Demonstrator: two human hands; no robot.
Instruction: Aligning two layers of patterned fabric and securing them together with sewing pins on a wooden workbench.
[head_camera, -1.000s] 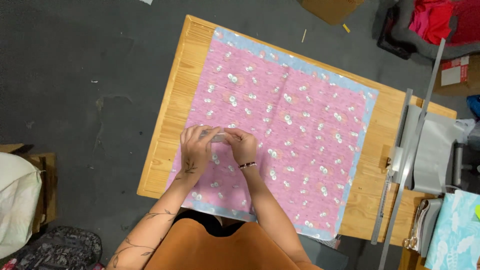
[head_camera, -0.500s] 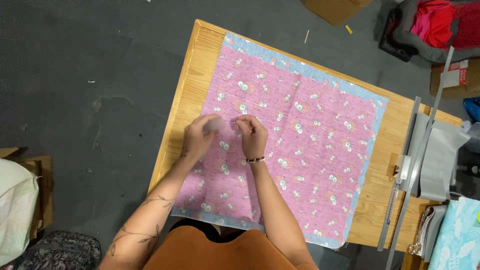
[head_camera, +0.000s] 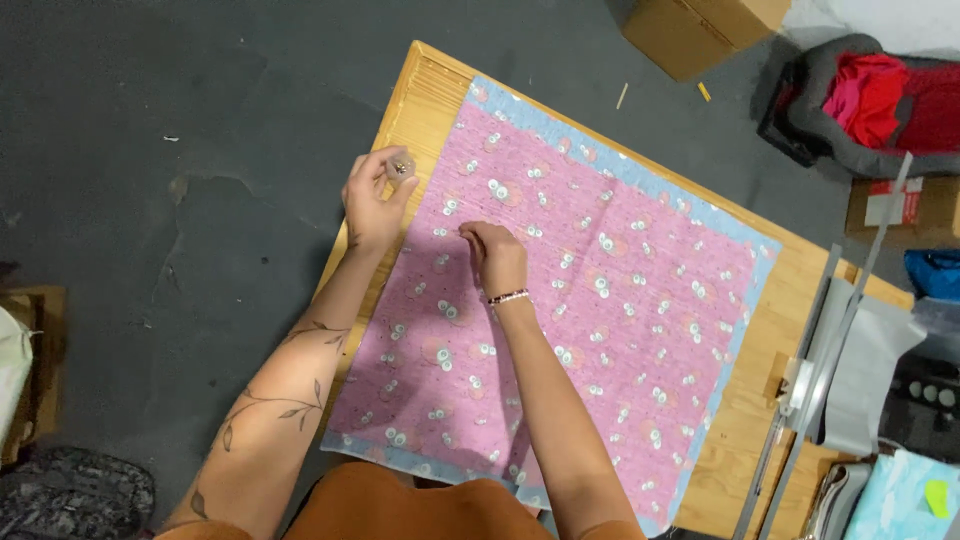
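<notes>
Your left hand pinches a tiny clear thing by the bench's left edge. Your right hand, fingers together, presses the soft pink cloth; lift its edges.

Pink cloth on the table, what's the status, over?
Left hand lifted at the table edge, pinching a small clear object. Right hand pressing fingertips on the pink patterned cloth, spread flat. Nothing lying on the cloth.
</notes>
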